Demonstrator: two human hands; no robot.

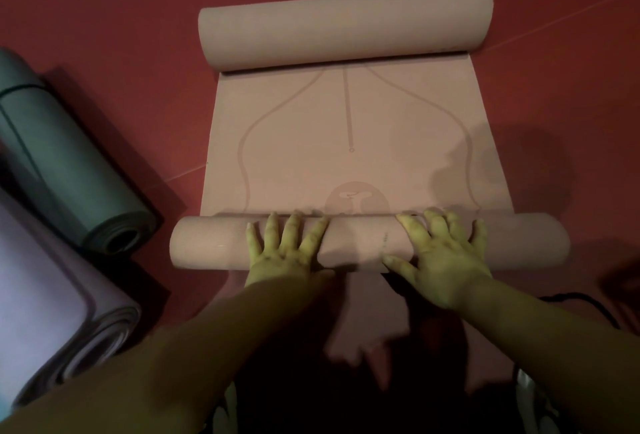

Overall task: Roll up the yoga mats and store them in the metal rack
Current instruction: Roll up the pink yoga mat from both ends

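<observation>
Dim light, red floor [104, 1], thin pale seam lines [554, 24] crossing it

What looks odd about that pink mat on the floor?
The pink mat is rolled at both ends: its far roll sits curled while the left hand and right hand press flat on the near roll. A flat stretch lies between, odd for one neat roll.

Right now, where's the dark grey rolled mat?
In the head view, the dark grey rolled mat lies at the far left, just beyond the lilac mat and left of the half-rolled pink mat.
</observation>
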